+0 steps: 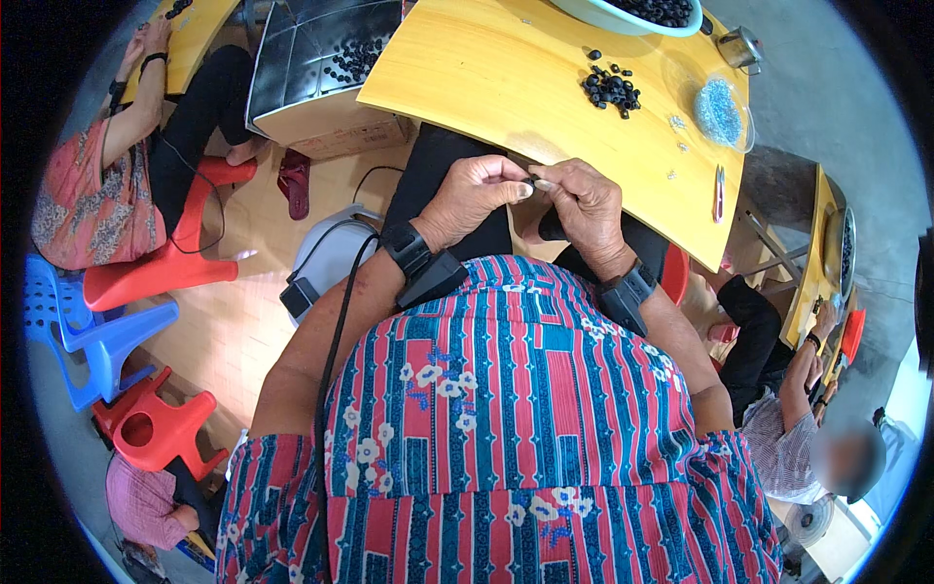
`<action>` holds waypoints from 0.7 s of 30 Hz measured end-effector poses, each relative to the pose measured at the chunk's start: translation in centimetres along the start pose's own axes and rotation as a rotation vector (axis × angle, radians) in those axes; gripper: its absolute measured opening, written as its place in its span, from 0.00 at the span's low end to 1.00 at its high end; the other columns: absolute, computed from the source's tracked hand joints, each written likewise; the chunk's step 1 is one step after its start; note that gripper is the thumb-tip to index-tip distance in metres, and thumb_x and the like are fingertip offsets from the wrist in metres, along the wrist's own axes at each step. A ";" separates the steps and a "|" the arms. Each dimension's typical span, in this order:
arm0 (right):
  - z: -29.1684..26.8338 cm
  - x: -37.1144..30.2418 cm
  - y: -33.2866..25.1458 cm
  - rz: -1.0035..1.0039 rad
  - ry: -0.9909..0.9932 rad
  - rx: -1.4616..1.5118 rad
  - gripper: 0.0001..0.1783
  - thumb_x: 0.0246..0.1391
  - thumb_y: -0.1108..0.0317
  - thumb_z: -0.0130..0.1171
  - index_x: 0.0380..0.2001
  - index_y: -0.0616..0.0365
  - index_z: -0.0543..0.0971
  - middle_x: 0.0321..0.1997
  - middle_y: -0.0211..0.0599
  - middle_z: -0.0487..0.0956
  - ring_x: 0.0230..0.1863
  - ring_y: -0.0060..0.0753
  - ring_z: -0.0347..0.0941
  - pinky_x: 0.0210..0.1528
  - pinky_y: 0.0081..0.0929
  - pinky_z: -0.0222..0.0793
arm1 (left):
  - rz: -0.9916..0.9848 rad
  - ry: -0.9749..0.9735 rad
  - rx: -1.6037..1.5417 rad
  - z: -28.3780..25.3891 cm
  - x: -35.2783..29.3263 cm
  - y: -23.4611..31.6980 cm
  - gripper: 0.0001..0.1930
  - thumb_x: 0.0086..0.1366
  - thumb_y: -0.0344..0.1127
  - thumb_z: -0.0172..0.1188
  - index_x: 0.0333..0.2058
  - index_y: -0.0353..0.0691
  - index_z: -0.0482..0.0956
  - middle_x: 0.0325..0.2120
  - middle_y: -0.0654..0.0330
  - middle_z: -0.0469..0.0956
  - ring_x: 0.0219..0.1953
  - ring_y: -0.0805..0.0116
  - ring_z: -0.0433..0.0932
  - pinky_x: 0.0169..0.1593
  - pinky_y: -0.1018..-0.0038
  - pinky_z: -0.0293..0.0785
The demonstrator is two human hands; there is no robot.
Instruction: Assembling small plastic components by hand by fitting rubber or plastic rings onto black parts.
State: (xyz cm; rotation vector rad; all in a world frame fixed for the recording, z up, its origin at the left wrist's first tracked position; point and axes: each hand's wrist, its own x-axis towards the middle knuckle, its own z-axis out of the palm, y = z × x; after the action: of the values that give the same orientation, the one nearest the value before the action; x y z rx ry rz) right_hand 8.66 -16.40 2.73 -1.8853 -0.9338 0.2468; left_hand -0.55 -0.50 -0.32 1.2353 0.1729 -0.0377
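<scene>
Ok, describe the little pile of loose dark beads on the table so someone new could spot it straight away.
Start at the yellow wooden table in front of the person. The pile of loose dark beads lies on its bare top, beyond the hands, short of the white bowl at the far edge. Unlike the bowl's beads or the blue ones in the clear dish beside it, these sit in no container.

Blouse (506,428): red and teal stripes, small white-blue flowers. Wrist bands (407,249): black. Table (486,68): yellow wood grain. Beads (611,90): black pile. Plastic bag (720,112): clear, blue bits inside. Stools: red (161,433), blue (83,326). Co-worker's top (83,209): red floral print.
</scene>
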 end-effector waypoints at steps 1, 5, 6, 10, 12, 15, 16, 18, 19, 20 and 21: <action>0.0 0.0 0.0 -0.051 0.008 -0.038 0.11 0.43 0.78 0.61 0.34 0.57 0.82 0.28 0.40 0.77 0.28 0.36 0.75 0.32 0.25 0.71 | -0.002 0.008 -0.006 0.1 0.0 0.0 0.07 0.60 0.31 0.59 0.34 0.35 0.77 0.28 0.64 0.77 0.33 0.79 0.73 0.42 0.81 0.71; -0.1 0.1 -0.8 -0.161 0.045 -0.165 0.11 0.41 0.78 0.61 0.32 0.56 0.81 0.27 0.41 0.76 0.29 0.42 0.75 0.31 0.28 0.71 | 0.004 0.016 0.006 0.1 0.1 0.0 0.07 0.60 0.31 0.59 0.35 0.34 0.77 0.29 0.64 0.77 0.33 0.79 0.74 0.42 0.81 0.71; -0.2 0.2 -1.0 -0.162 0.046 -0.165 0.11 0.41 0.78 0.61 0.32 0.56 0.81 0.27 0.41 0.76 0.29 0.42 0.75 0.31 0.28 0.71 | 0.005 0.015 0.007 0.1 0.1 0.1 0.07 0.60 0.31 0.59 0.35 0.34 0.77 0.29 0.64 0.77 0.33 0.79 0.74 0.42 0.81 0.71; -0.5 0.4 -1.4 -0.215 0.036 -0.244 0.11 0.40 0.78 0.60 0.31 0.57 0.80 0.25 0.40 0.75 0.27 0.44 0.73 0.30 0.31 0.70 | 0.014 0.035 0.048 0.2 0.1 0.3 0.07 0.60 0.30 0.59 0.35 0.34 0.77 0.30 0.64 0.77 0.34 0.79 0.75 0.41 0.81 0.72; -0.5 0.4 -1.5 -0.237 0.033 -0.260 0.11 0.40 0.78 0.60 0.31 0.57 0.80 0.25 0.41 0.74 0.27 0.44 0.73 0.29 0.32 0.70 | 0.023 0.037 0.087 0.1 0.2 0.1 0.07 0.60 0.30 0.59 0.35 0.34 0.77 0.30 0.64 0.77 0.34 0.79 0.75 0.41 0.81 0.72; -0.4 0.4 -1.6 -0.220 0.008 -0.292 0.10 0.40 0.77 0.60 0.31 0.58 0.80 0.25 0.41 0.74 0.27 0.45 0.73 0.29 0.33 0.70 | 0.009 0.048 0.121 0.0 0.2 -0.1 0.07 0.60 0.30 0.59 0.35 0.34 0.77 0.30 0.64 0.77 0.34 0.79 0.75 0.42 0.81 0.72; -0.4 0.4 -1.8 -0.193 0.002 -0.278 0.10 0.41 0.76 0.60 0.31 0.58 0.79 0.25 0.42 0.75 0.27 0.45 0.73 0.30 0.33 0.70 | 0.013 0.046 0.123 0.0 0.2 -0.1 0.07 0.60 0.30 0.59 0.35 0.34 0.77 0.30 0.64 0.77 0.34 0.79 0.75 0.42 0.81 0.72; -0.3 0.4 -1.8 -0.166 -0.005 -0.265 0.09 0.41 0.76 0.60 0.31 0.59 0.79 0.26 0.42 0.75 0.28 0.45 0.73 0.30 0.33 0.70 | 0.017 0.045 0.124 0.0 0.1 0.0 0.07 0.60 0.30 0.59 0.35 0.34 0.77 0.30 0.64 0.77 0.34 0.79 0.75 0.42 0.81 0.72; -0.2 0.3 -1.7 -0.150 0.018 -0.230 0.08 0.42 0.76 0.60 0.31 0.59 0.80 0.25 0.42 0.75 0.27 0.43 0.74 0.29 0.31 0.70 | 0.021 0.045 0.117 0.0 0.2 -0.1 0.07 0.60 0.30 0.59 0.35 0.34 0.77 0.30 0.64 0.77 0.34 0.79 0.75 0.42 0.81 0.72; -0.1 0.2 -1.6 -0.133 0.040 -0.196 0.08 0.43 0.75 0.60 0.31 0.59 0.80 0.25 0.42 0.75 0.26 0.41 0.74 0.29 0.29 0.70 | 0.025 0.045 0.110 0.0 0.2 -0.1 0.07 0.60 0.30 0.59 0.35 0.34 0.77 0.30 0.64 0.77 0.34 0.79 0.75 0.42 0.81 0.72; -0.1 0.2 -1.5 -0.132 0.040 -0.196 0.08 0.43 0.75 0.60 0.31 0.59 0.80 0.25 0.42 0.75 0.26 0.41 0.74 0.29 0.29 0.70 | 0.025 0.046 0.109 0.0 0.2 -0.1 0.07 0.60 0.30 0.59 0.35 0.34 0.77 0.30 0.64 0.77 0.34 0.79 0.75 0.42 0.81 0.72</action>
State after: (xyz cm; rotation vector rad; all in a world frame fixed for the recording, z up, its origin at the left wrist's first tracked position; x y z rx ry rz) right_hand 8.10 -16.00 4.11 -1.9884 -1.0832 0.0388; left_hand -0.39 -0.49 -0.44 1.3478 0.1973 0.0026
